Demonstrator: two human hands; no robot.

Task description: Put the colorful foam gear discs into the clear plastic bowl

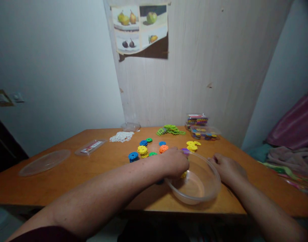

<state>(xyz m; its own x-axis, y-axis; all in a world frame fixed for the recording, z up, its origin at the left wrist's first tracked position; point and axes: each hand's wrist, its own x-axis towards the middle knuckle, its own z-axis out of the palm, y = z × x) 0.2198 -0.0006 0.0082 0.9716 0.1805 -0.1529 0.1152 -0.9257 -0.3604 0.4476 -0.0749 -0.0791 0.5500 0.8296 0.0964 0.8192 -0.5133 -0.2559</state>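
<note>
Avoid side-loading the clear bowl, lower right of centre, with the left hand at its left or the right hand at its right (cannot tell of either: clamped or apart), to prevent possible tipping and spilling of the yellow piece.

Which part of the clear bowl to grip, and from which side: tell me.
The bowl is likely best pinched by its right rim, from the right: its top is open, that edge uncovered near the right hand, while the left hand covers the far-left edge.
</note>
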